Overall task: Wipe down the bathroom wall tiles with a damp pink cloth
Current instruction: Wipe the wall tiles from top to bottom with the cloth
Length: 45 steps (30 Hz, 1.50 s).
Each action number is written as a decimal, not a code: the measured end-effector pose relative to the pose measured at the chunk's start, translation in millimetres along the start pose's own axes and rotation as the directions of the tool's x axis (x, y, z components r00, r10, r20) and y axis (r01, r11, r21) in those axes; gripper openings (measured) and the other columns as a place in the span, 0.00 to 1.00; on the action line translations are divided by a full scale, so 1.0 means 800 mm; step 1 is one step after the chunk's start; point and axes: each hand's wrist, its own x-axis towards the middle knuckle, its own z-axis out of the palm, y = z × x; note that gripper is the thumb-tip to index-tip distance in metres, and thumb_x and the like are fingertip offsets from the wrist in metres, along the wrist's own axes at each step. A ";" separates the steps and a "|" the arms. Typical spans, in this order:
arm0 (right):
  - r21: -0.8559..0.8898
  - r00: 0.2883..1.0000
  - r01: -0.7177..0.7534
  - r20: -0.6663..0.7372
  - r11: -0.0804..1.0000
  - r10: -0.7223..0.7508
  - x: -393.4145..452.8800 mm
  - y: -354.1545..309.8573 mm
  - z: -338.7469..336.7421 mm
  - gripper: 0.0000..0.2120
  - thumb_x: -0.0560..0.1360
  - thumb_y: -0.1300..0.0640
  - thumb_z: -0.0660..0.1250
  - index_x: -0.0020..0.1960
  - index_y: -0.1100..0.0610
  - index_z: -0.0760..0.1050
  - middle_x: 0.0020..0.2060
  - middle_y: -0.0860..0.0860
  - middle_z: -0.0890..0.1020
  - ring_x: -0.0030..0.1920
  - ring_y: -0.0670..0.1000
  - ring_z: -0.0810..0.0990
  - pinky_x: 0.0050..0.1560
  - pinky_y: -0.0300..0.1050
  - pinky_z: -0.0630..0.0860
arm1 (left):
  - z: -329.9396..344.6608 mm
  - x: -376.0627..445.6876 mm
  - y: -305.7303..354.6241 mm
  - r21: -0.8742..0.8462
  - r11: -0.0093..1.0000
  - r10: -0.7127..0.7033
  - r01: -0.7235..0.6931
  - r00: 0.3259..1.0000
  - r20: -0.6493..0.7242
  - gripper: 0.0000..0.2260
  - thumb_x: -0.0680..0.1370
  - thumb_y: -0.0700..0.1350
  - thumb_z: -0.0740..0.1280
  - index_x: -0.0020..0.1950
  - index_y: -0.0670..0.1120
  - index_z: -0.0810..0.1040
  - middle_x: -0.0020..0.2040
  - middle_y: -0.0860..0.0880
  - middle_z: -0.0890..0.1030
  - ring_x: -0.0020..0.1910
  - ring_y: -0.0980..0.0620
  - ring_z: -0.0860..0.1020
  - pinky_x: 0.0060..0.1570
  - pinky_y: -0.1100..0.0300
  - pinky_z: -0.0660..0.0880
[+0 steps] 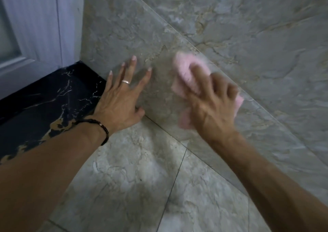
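Pink cloth (184, 75) bunched under right hand (211, 98), fingers curled over it and pressing it flat against the wall tiles (124, 27), low on the bottom tile just above the floor joint. Right hand and cloth edges are blurred, so exact finger placement is unclear; likely mid-wipe. Cloth looks soft, light, floppy, with folds spilling out above the fingers and below the palm. Judged: it will crumple and slide easily on glossy tile, so best held from on top with spread fingers pinning the wad, not pinched at a corner, or loose flaps will drag. Dampness can't be confirmed from the view. Left hand (122, 97), left of the cloth and apart from it, is splayed wide with straight fingers, fingertips on the same tile, holding nothing, probably bracing. Ring (125, 81) on one finger, dark beaded bracelet (101, 125) on the wrist. Below the cloth, pale marbled floor (133, 178) with thin grout lines. Further left of the cloth, black veined threshold (53, 93) and a grey-white door (26, 27) at the wall's end. Tile is rigid, slick-looking, with a grout line running diagonally just above the cloth.
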 end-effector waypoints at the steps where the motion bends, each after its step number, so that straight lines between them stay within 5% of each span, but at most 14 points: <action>1: -0.012 0.999 -0.041 -0.031 0.999 0.040 0.001 0.002 0.003 0.15 0.75 0.53 0.70 0.62 0.50 0.81 0.69 0.52 0.64 0.58 0.59 0.65 0.49 0.54 0.62 | -0.001 0.003 0.000 -0.010 1.000 0.002 -0.002 1.000 0.001 0.49 0.72 0.51 0.71 0.78 0.57 0.35 0.77 0.44 0.31 0.77 0.39 0.40 0.74 0.38 0.44; 4: -0.046 0.965 0.196 0.188 0.979 -0.185 -0.031 -0.039 0.026 0.21 0.76 0.53 0.61 0.67 0.45 0.78 0.70 0.52 0.61 0.61 0.58 0.63 0.50 0.54 0.64 | -0.004 0.006 -0.002 -0.020 1.000 0.009 -0.009 1.000 0.026 0.49 0.73 0.51 0.71 0.77 0.59 0.34 0.77 0.45 0.29 0.77 0.40 0.39 0.74 0.38 0.45; 7: 0.167 0.624 0.376 0.681 0.911 -0.382 -0.083 -0.084 0.052 0.22 0.80 0.50 0.57 0.74 0.47 0.71 0.78 0.52 0.50 0.69 0.58 0.51 0.63 0.60 0.65 | -0.007 0.007 -0.006 -0.020 0.999 0.027 -0.026 0.998 0.064 0.49 0.73 0.51 0.70 0.76 0.60 0.31 0.75 0.46 0.27 0.77 0.41 0.38 0.73 0.36 0.45; 8: 0.187 0.606 0.335 0.708 0.923 -0.364 -0.085 -0.084 0.051 0.22 0.81 0.50 0.57 0.73 0.48 0.72 0.78 0.51 0.51 0.69 0.58 0.51 0.64 0.60 0.65 | -0.009 0.007 -0.006 -0.013 0.999 0.031 -0.030 0.997 0.070 0.49 0.74 0.51 0.69 0.75 0.61 0.30 0.75 0.46 0.26 0.77 0.41 0.38 0.73 0.36 0.45; 12: 0.064 0.969 0.120 0.210 0.991 -0.131 -0.027 -0.042 0.019 0.21 0.70 0.52 0.71 0.63 0.47 0.81 0.70 0.52 0.67 0.59 0.59 0.66 0.50 0.53 0.65 | -0.008 0.007 -0.002 -0.018 1.000 0.009 -0.007 0.998 0.063 0.49 0.74 0.51 0.69 0.75 0.61 0.31 0.75 0.46 0.26 0.77 0.42 0.37 0.74 0.39 0.44; 16: 0.020 0.981 -0.088 -0.174 0.996 0.090 0.024 -0.009 -0.004 0.14 0.82 0.55 0.59 0.59 0.49 0.83 0.68 0.51 0.67 0.57 0.58 0.67 0.48 0.53 0.61 | -0.004 0.005 -0.008 -0.009 1.000 0.019 -0.019 1.000 -0.015 0.43 0.75 0.53 0.66 0.77 0.60 0.36 0.78 0.47 0.34 0.78 0.41 0.41 0.74 0.39 0.46; 18: -0.008 0.998 0.066 -0.006 0.998 -0.066 0.002 -0.026 0.010 0.14 0.78 0.53 0.64 0.61 0.48 0.82 0.68 0.52 0.67 0.58 0.59 0.66 0.48 0.52 0.61 | -0.006 0.004 -0.015 0.027 0.999 0.030 -0.029 0.998 -0.062 0.41 0.76 0.54 0.65 0.78 0.57 0.40 0.79 0.45 0.39 0.78 0.40 0.44 0.74 0.37 0.50; 22: 0.047 0.945 0.176 0.270 0.983 -0.182 -0.010 -0.025 0.000 0.42 0.47 0.51 0.84 0.62 0.47 0.82 0.67 0.54 0.69 0.57 0.59 0.67 0.48 0.52 0.62 | -0.017 0.011 -0.019 0.076 0.997 0.028 -0.018 0.991 -0.135 0.37 0.76 0.56 0.63 0.79 0.55 0.45 0.80 0.43 0.42 0.77 0.37 0.43 0.73 0.34 0.48; 27: -0.009 0.985 -0.069 -0.158 0.998 0.067 0.058 0.019 -0.029 0.21 0.70 0.60 0.73 0.62 0.50 0.81 0.69 0.53 0.68 0.58 0.60 0.66 0.49 0.54 0.62 | -0.026 0.029 -0.025 0.057 0.998 0.041 -0.036 0.994 -0.102 0.40 0.77 0.56 0.63 0.78 0.57 0.37 0.78 0.45 0.33 0.77 0.39 0.39 0.73 0.36 0.43; 30: 0.000 0.994 0.112 0.000 0.994 -0.112 0.036 -0.009 -0.004 0.24 0.71 0.54 0.63 0.66 0.48 0.80 0.69 0.53 0.65 0.58 0.60 0.66 0.48 0.55 0.65 | -0.029 0.029 -0.028 0.056 0.997 0.050 -0.046 0.996 -0.074 0.42 0.76 0.55 0.64 0.77 0.58 0.35 0.77 0.46 0.30 0.77 0.39 0.36 0.73 0.36 0.42; 33: -0.008 0.911 0.344 0.244 0.939 -0.331 0.004 -0.034 0.007 0.25 0.66 0.52 0.68 0.63 0.47 0.82 0.68 0.53 0.64 0.59 0.59 0.66 0.50 0.53 0.64 | -0.041 0.025 -0.030 0.079 0.995 0.066 -0.062 0.997 -0.044 0.43 0.77 0.53 0.65 0.77 0.58 0.34 0.77 0.46 0.30 0.77 0.40 0.37 0.73 0.38 0.42; 36: 0.071 0.976 0.147 0.152 0.987 -0.156 0.029 -0.022 -0.006 0.30 0.61 0.52 0.76 0.64 0.51 0.81 0.68 0.56 0.69 0.57 0.60 0.67 0.50 0.58 0.72 | -0.048 0.010 -0.045 0.143 0.989 0.038 -0.032 0.999 -0.036 0.42 0.76 0.54 0.64 0.78 0.57 0.35 0.78 0.45 0.33 0.78 0.40 0.42 0.74 0.38 0.45; 40: 0.044 0.995 -0.047 -0.084 0.998 0.050 0.071 -0.018 -0.009 0.18 0.73 0.59 0.64 0.62 0.52 0.80 0.70 0.55 0.65 0.58 0.61 0.65 0.49 0.56 0.62 | -0.041 -0.028 -0.085 0.235 0.971 -0.038 0.039 0.999 -0.005 0.39 0.74 0.55 0.67 0.80 0.52 0.49 0.80 0.42 0.49 0.76 0.36 0.55 0.69 0.33 0.57; 45: 0.009 0.964 0.230 0.135 0.973 -0.230 0.034 -0.074 0.031 0.21 0.75 0.53 0.63 0.67 0.49 0.79 0.68 0.55 0.65 0.57 0.60 0.66 0.47 0.54 0.65 | -0.032 -0.068 -0.110 0.343 0.937 -0.098 0.069 0.993 0.068 0.30 0.76 0.54 0.64 0.77 0.50 0.62 0.78 0.41 0.60 0.75 0.35 0.58 0.67 0.31 0.57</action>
